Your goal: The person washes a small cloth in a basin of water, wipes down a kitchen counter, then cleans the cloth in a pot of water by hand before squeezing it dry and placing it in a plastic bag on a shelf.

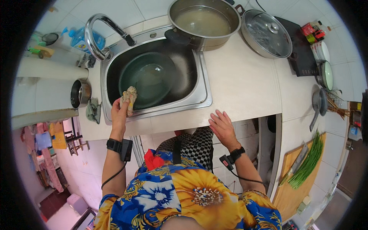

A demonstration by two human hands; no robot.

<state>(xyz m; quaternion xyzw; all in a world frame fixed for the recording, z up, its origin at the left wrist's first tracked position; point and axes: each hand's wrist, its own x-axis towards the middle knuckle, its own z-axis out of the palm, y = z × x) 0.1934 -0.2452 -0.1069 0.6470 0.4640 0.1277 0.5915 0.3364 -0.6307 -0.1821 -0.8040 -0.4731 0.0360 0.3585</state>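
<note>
My left hand [118,113] grips a crumpled beige cloth [130,96] over the near left rim of the stainless steel sink [206,96]. Inside the sink sits a dark green basin [128,72] with some liquid at its bottom. The cloth overlaps the basin's near edge in the picture; whether they touch I cannot tell. At the front edge of the pale countertop [244,86] is my right hand [222,126], palm down with fingers slightly apart and nothing in it. A curved chrome faucet [93,34] rises at the sink's back left corner.
A large steel pot [204,41] of cloudy liquid stands behind the sink's right side, beside a glass-lidded pan [267,33]. A small pot [81,93] and green rag [93,110] lie left. On the right, a cutting board [283,198] bears a cleaver [299,158] and green stalks [307,164].
</note>
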